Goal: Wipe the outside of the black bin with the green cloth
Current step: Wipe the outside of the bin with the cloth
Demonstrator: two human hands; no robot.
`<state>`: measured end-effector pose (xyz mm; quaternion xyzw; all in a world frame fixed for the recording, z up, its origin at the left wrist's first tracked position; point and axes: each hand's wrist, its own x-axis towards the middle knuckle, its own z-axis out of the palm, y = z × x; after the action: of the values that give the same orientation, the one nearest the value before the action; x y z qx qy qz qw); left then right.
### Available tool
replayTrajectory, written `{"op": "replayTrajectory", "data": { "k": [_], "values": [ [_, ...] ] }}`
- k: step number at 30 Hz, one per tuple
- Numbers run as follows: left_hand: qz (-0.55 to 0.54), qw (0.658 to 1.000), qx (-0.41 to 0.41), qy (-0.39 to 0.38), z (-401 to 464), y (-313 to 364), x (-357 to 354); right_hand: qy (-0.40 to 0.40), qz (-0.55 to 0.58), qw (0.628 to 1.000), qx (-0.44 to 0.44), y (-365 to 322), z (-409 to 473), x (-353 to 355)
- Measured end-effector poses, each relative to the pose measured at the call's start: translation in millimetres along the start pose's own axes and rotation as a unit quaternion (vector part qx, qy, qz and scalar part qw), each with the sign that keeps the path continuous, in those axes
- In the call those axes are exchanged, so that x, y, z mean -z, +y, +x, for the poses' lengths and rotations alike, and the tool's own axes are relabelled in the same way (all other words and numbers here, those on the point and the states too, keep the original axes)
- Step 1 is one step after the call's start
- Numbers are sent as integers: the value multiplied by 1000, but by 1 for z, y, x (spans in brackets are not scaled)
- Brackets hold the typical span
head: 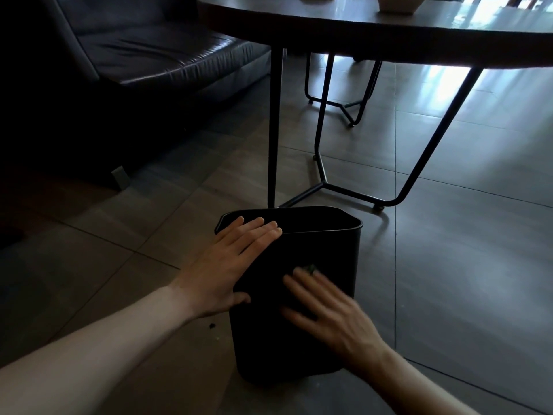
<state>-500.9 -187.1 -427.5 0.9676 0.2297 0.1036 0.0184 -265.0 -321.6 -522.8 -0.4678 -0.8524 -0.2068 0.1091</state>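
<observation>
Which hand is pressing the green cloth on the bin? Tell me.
The right hand: a scrap of green cloth shows at its fingers on the black bin. The left hand lies bare near the rim.

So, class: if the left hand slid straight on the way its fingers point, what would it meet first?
The left hand lies flat on the black bin, fingers aimed up and right at its rim. Past them lies the bin's open mouth, then probably the far rim; depth is unclear.

Black bin (317,259): plain dark plastic, rounded-rectangular open top, upright on grey floor tiles, near wall facing the camera; green cloth (311,268): only a small green scrap visible against that wall, remainder hidden.
</observation>
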Motion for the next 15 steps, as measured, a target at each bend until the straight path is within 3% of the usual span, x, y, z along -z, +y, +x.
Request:
{"op": "replayTrajectory", "data": {
  "k": [4,7,11,13,15],
  "values": [
    [-1,1000,2,5,0,-2,-3,48,40,990,-130,21,24,14],
    [-4,1000,-5,9,0,-3,-5,48,46,993,-102,8,17,9],
    [-1,1000,-7,1,-1,-3,-4,-28,35,999,8,-20,-8,8],
    [1,1000,-11,3,-2,-2,-4,-29,72,997,-23,-22,-11,20],
    [5,1000,-17,4,-4,-1,-5,27,143,982,-118,-12,-4,41]
  ]
}}
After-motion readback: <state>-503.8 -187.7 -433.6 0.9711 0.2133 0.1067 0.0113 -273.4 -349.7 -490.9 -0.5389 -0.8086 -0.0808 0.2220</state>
